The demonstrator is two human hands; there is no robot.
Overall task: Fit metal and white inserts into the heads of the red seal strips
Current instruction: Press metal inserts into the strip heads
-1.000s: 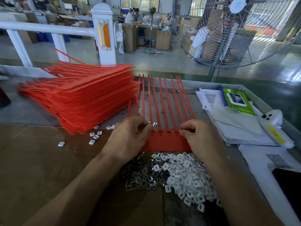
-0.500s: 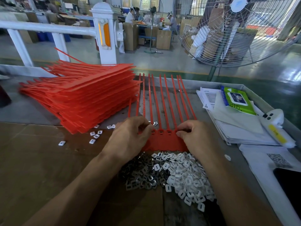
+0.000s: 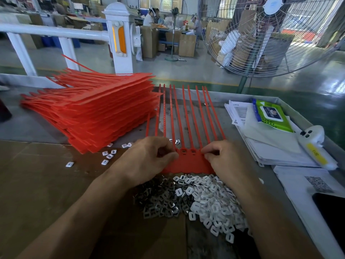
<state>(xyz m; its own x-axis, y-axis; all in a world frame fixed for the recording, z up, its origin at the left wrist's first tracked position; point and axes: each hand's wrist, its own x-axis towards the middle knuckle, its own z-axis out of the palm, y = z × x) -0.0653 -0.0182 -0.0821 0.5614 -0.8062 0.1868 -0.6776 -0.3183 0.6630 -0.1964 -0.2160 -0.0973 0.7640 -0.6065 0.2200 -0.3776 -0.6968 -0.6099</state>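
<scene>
A joined sheet of red seal strips (image 3: pixel 188 162) lies flat before me, tails pointing away. Two heads between my hands show inserts seated in them. My left hand (image 3: pixel 149 159) rests on the sheet's left heads, fingertips pinched together; what they pinch is hidden. My right hand (image 3: pixel 224 157) presses thumb and forefinger on the right heads. Just in front of the sheet lie a pile of metal inserts (image 3: pixel 158 202) and a pile of white inserts (image 3: pixel 212 200).
A tall stack of red strip sheets (image 3: pixel 97 111) sits at the left. Loose white inserts (image 3: pixel 107 156) lie beside it. Papers (image 3: pixel 270 146), a green wipes pack (image 3: pixel 270 114) and a white handheld scanner (image 3: pixel 315 146) occupy the right. A phone (image 3: pixel 330 212) lies near right. A large fan stands beyond the table.
Both hands stay on the sheet's heads with only small finger shifts; the right fingertips have slid slightly along the heads. The sheet has not moved.
</scene>
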